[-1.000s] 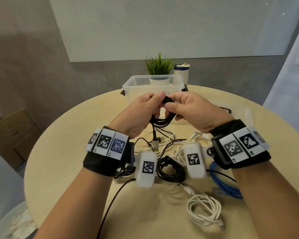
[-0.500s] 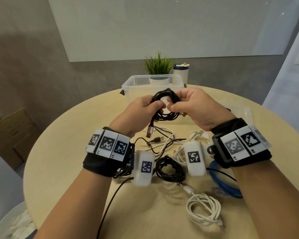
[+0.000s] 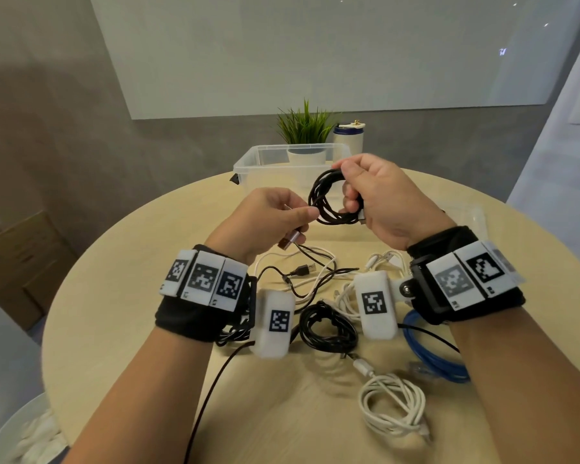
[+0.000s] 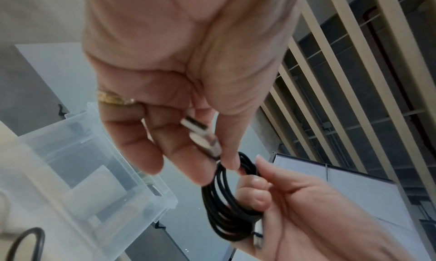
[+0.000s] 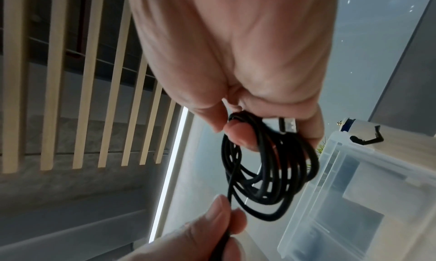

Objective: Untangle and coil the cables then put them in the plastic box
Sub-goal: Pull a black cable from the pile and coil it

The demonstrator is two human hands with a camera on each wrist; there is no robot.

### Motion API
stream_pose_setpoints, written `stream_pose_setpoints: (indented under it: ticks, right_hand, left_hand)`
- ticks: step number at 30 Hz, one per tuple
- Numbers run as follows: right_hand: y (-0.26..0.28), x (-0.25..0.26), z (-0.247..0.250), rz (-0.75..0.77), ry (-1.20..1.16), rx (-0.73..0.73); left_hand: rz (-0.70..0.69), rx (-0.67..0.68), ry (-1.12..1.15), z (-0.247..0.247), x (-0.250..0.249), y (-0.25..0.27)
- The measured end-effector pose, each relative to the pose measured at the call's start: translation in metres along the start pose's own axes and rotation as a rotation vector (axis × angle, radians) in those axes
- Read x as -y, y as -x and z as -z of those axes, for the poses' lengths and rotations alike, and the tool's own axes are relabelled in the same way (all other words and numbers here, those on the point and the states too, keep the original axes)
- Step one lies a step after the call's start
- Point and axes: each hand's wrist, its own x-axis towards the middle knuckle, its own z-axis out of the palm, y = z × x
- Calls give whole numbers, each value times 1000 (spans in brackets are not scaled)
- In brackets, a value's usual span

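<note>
Coil of black cable [image 3: 332,199] held in air just in front of plastic box [image 3: 265,164], above table [image 3: 131,279]. Right hand [image 3: 379,195] fingers curled through loops, thumb pressed on top. Left hand [image 3: 265,219] thumb and forefinger pinching free end by USB plug [image 3: 290,241]. More cables on table nearer than box: black coil [image 3: 327,329], white coil [image 3: 394,410], blue cable [image 3: 429,356].

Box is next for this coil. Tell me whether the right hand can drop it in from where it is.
Probably yes. The right hand grips the black coil just in front of the open plastic box, nothing between. The left hand pinches the free plug end, so that must let go.
</note>
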Motion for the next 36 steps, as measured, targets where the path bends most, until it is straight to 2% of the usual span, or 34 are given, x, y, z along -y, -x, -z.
stream_pose_setpoints:
  ticks: [3,5,7,13,19,25,27,29,32,36]
  right_hand:
    - [0,-2,-1,18,75,-45]
    - [0,-1,-1,3,64,-56]
    - [1,1,0,-15,25,-40]
    - [6,4,-3,-36,-20,96]
    - [5,8,1,-23,-202,56]
    - [5,8,-3,-86,-309,114]
    - [5,7,-3,-108,-340,149]
    - [4,5,-3,-115,-347,169]
    - [3,4,-2,-103,-347,154]
    - [2,3,-2,-90,-332,136]
  left_hand:
    - [-40,145,31,0,-2,5]
    - [-85,170,95,2,-4,7]
    - [-123,111,142,6,-6,7]
    - [-181,-156,60,16,-4,3]
    - [-197,-130,-177,13,-5,5]
    - [-259,-226,-273,11,-5,2]
    - [-259,-235,-224,9,-4,1]
    - [-242,-184,-94,7,-5,0]
    - [-239,-95,99,5,-7,2]
    - [-238,-45,258,4,-6,2]
